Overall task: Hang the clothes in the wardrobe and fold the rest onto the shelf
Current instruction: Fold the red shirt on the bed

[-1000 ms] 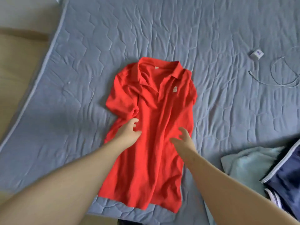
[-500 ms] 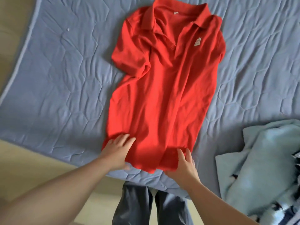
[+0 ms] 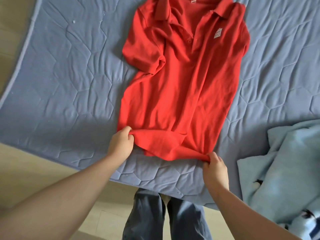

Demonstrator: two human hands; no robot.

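A red polo shirt [image 3: 183, 80] lies face up on the blue quilted bed cover [image 3: 69, 75], collar at the top of the frame, with its sides folded in. My left hand [image 3: 121, 144] grips the bottom hem at its left corner. My right hand [image 3: 214, 168] pinches the hem at its right corner. Between the hands the hem is lifted and turned up over the shirt's lower part.
A light blue fleece garment [image 3: 284, 170] is heaped at the right, on the bed's near edge. My legs in grey trousers [image 3: 162, 215] stand at that edge. Beige floor [image 3: 26, 170] shows at the lower left.
Both hands went from lying flat at the shirt's hem to gripping its two bottom corners. The hem has risen and folded up a little. The camera has tilted further down.
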